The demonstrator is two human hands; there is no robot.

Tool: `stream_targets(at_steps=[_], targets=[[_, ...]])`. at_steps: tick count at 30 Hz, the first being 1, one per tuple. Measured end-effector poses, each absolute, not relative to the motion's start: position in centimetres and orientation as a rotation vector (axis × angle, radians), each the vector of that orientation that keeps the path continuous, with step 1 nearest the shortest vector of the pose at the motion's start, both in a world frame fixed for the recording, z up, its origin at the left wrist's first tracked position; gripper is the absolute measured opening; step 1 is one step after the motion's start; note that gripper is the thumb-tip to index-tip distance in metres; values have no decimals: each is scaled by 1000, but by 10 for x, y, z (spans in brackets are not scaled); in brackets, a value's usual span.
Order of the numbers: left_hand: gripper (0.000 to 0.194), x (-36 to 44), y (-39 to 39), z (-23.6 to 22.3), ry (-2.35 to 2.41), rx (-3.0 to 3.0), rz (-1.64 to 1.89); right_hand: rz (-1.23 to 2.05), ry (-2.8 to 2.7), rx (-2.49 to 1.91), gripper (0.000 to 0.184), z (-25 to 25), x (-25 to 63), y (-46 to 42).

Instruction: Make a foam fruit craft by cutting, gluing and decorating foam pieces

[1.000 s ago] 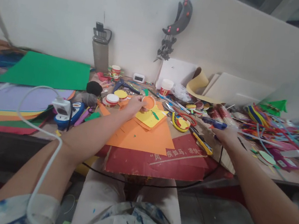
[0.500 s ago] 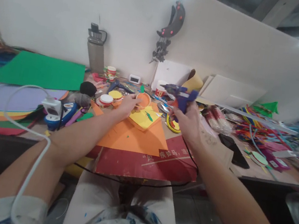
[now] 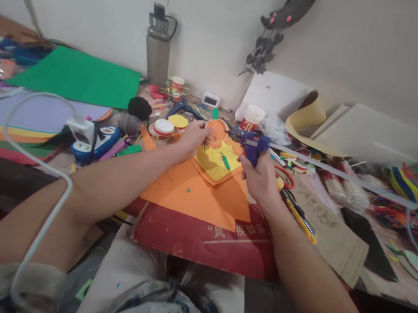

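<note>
My right hand [image 3: 260, 174] is wrapped round the handle of a blue hot glue gun [image 3: 254, 143]. Its nozzle points left, at the right edge of a round orange piece [image 3: 217, 130] that looks like a paper cup or disc. My left hand [image 3: 195, 138] pinches that orange piece by its left side. Under both hands lie yellow paper [image 3: 211, 163] with a small green leaf-shaped cutout [image 3: 225, 161] on it, and larger orange sheets [image 3: 188, 190]. A red cardboard [image 3: 188, 238] lies beneath them at the table's front edge.
On the left are a green sheet [image 3: 79, 75], a blue power strip [image 3: 95, 146] and a white cable [image 3: 62, 202] crossing my left arm. A bottle [image 3: 157, 53] stands by the wall. At right lie a yellow cutter [image 3: 302, 219] and a black phone [image 3: 370, 243].
The glue gun in my right hand has come down and left, so its nozzle now meets the orange piece. My left hand keeps its pinch. The camera view has shifted.
</note>
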State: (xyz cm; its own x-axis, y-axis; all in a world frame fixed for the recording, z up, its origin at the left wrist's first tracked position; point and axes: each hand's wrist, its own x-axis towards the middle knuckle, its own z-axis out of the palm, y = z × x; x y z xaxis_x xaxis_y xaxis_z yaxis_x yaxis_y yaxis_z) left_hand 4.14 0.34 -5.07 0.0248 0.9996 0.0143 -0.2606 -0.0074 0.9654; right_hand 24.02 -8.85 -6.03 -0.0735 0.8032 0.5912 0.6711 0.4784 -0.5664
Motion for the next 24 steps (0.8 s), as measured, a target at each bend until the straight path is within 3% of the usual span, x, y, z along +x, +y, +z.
stream_targets(at_steps=[24], targets=[[17,43,-7,-42,983,1088,1296,322,-1740,-1365,37,-51,230,-101]])
